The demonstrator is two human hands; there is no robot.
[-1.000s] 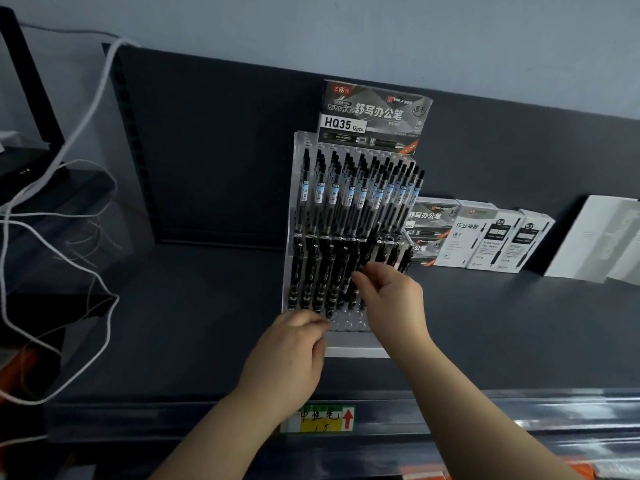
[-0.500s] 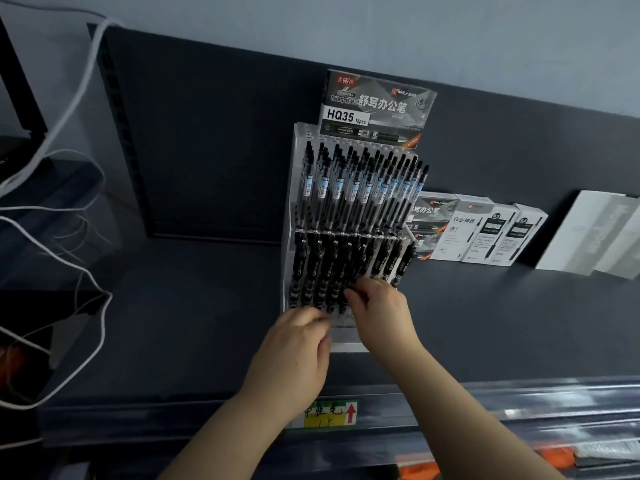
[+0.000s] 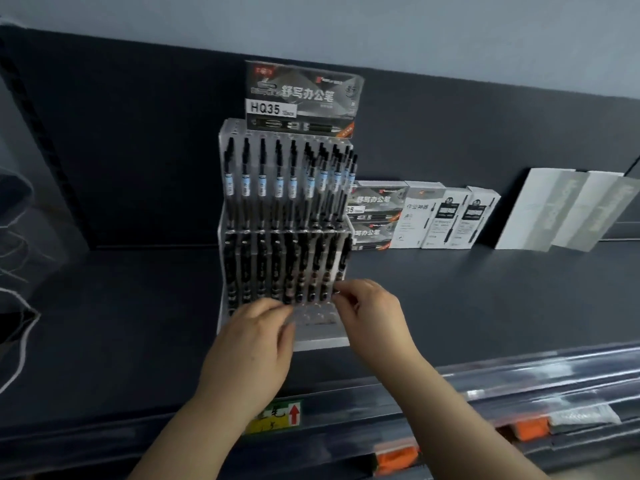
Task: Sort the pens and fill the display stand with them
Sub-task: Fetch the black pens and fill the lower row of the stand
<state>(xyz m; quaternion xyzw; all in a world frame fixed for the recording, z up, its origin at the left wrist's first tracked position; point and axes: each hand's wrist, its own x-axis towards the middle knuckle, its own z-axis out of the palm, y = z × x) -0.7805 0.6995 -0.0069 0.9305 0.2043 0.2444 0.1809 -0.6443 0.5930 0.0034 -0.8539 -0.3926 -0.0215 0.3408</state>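
A clear acrylic display stand stands on the dark shelf, with a printed "HQ35" card on top. Black pens fill its upper rows, and more black pens sit in the lower tier. My left hand is curled against the stand's lower front left, its fingertips hidden against the acrylic. My right hand pinches thumb and forefinger at the stand's lower right edge, just under the tip of the rightmost lower pen. Motion blur hides what the fingers hold.
Pen boxes and white pen boxes lean against the back panel right of the stand. White packs lean further right. A yellow-green price tag sits on the shelf's front rail. White cables hang at the left.
My right hand has dropped from the middle of the lower pens to the stand's bottom right edge. My left hand stays at the stand's front. The view has shifted left.
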